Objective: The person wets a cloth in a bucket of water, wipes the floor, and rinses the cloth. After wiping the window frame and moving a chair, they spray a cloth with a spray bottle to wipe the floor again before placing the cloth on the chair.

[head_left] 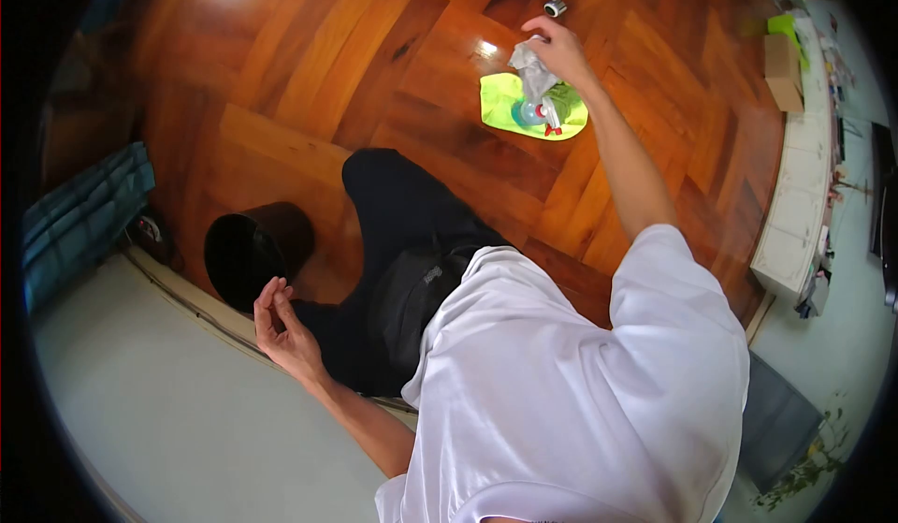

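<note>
One wooden floor (412, 93), orange-brown, laid in blocks of parallel strips, across the upper and middle frame.

One person in a white short-sleeved shirt (571, 383), lower centre, with dark trousers (402, 196) at middle frame.

One pale smooth surface (206, 411), lower left.

One white cabinet (786, 224), long, along the right edge, assorted small articles on top.

One dark grey panel (776, 420), lower right, leafy stems beside it.

One blue-green checked fabric (84, 210), far left.

One black bin (295, 233), left of centre, tipped toward the lens in this view, mouth visible.

One bright yellow-green holder (499, 102), on the floor, upper centre-right; whether tray or bag, cannot tell.

One brown box (782, 72), upper right, on the cabinet.

One left hand (288, 336), lower left of centre, in front of the bin's rim as seen; fingers bent and close together, thumb near them. Cannot tell whether anything thin lies between.

One right hand (561, 50), upper centre-right, fingers gathered on a cloth.

One grey-white cloth (533, 69), crumpled, hanging from the right hand over the yellow-green holder.

One bluish clear bottle (528, 111), red and white parts alongside, within the holder's outline.
</note>
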A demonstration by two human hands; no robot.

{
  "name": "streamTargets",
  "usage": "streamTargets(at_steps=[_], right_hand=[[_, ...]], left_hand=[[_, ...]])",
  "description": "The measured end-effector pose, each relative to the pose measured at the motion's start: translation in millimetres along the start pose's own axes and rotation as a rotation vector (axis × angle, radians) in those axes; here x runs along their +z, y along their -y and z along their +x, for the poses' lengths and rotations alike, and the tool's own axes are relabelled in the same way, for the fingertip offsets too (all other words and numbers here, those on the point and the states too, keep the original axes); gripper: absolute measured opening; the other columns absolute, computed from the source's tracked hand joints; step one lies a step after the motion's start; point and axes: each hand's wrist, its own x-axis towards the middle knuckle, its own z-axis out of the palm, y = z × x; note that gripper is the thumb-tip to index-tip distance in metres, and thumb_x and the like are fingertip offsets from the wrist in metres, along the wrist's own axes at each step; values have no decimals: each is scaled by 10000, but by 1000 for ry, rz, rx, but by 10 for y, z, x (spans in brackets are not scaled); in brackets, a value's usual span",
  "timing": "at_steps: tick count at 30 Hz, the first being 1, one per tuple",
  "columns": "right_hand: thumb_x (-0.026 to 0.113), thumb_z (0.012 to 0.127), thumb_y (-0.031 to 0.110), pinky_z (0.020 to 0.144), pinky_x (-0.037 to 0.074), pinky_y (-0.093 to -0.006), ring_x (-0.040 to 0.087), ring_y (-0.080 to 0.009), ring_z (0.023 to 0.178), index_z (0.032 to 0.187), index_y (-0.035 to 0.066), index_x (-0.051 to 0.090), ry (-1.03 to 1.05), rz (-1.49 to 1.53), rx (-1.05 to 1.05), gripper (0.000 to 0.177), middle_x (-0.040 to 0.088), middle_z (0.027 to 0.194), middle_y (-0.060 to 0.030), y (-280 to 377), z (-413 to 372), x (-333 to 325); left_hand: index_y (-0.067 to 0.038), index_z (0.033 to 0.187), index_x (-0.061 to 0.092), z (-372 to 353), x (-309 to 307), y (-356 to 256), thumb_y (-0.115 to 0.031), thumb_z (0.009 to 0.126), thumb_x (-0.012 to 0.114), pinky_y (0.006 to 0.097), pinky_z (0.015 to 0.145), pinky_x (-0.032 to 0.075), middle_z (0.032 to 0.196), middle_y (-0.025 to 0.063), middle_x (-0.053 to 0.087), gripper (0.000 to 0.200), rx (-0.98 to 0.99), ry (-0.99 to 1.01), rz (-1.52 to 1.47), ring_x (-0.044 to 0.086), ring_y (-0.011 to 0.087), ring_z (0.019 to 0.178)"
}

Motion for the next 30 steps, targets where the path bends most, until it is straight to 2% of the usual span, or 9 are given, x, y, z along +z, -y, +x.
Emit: streamTargets(at_steps=[2, 5, 9, 13, 16, 19, 25, 28, 30], right_hand=[[619, 864, 255, 816, 532, -399, 703, -304, 909, 951, 58, 732, 343, -549, 169, 243, 739, 981, -158, 183, 103, 166], [637, 834, 305, 892, 527, -470, 672, -403, 1013, 979, 98, 759, 478, -693, 278, 281, 715, 1094, -197, -58, 202, 533], [642, 863, 289, 940, 531, -456, 659, -401, 1105, 1098, 15, 725, 565, -947, 272, 370, 686, 1189, -220, -572, 103, 836], [622, 881, 269, 1004, 493, -479, 614, -393, 1192, 1153, 62, 714, 619, -1082, 197, 354, 657, 1275, -184, -887, -197, 856], [606, 900, 328, 1028, 474, -481, 592, -377, 1227, 1237, 88, 679, 637, -871, 539, 420, 649, 1304, -152, -788, 3, 714], [672, 847, 447, 997, 491, -420, 618, -345, 1181, 1238, 148, 693, 284, -719, 525, 493, 680, 1237, -152, -953, 122, 291], [685, 839, 392, 937, 506, -455, 644, -355, 1101, 1021, 139, 725, 245, -817, 391, 315, 704, 1120, -168, -1857, -351, -177], [658, 847, 332, 911, 510, -465, 644, -359, 1076, 984, 127, 704, 496, -954, 485, 250, 707, 1090, -165, -1580, -526, -154], [641, 851, 316, 905, 513, -464, 650, -365, 1053, 979, 123, 705, 387, -925, 400, 240, 709, 1065, -170, -1711, -600, -259]], left_hand=[[30, 1130, 686, -71, -20, 11, -125, 1032, 565, 288, 838, 542, 1017, 108, 712, 220, -14, 1, 6, 669, 170, 908], [29, 1131, 687, -148, -29, -12, -122, 1030, 566, 295, 838, 540, 995, 109, 717, 218, -45, -15, 32, 666, 172, 896], [36, 1114, 688, -224, -35, 36, -100, 1023, 563, 295, 833, 541, 1001, 117, 722, 206, -118, -52, 74, 672, 171, 898], [39, 1103, 687, -206, -24, -33, -91, 1017, 566, 299, 841, 548, 1001, 116, 721, 198, -132, -37, 123, 678, 180, 910], [41, 1098, 686, -202, -58, -45, -76, 1016, 558, 302, 849, 552, 1000, 116, 719, 193, -147, -3, 164, 680, 183, 917], [42, 1095, 687, -202, -42, -55, -59, 1014, 548, 299, 850, 548, 996, 114, 717, 190, -149, 11, 167, 677, 179, 918], [30, 1097, 692, -180, 72, -52, -60, 1017, 547, 286, 828, 539, 977, 98, 714, 188, -111, 39, 164, 667, 170, 902], [26, 1098, 692, -174, 66, -129, -64, 1019, 551, 285, 821, 539, 972, 91, 714, 185, -106, 69, 183, 665, 167, 893], [25, 1097, 692, -185, 50, -188, -65, 1019, 554, 286, 820, 539, 971, 89, 714, 182, -103, 82, 198, 665, 165, 889]])
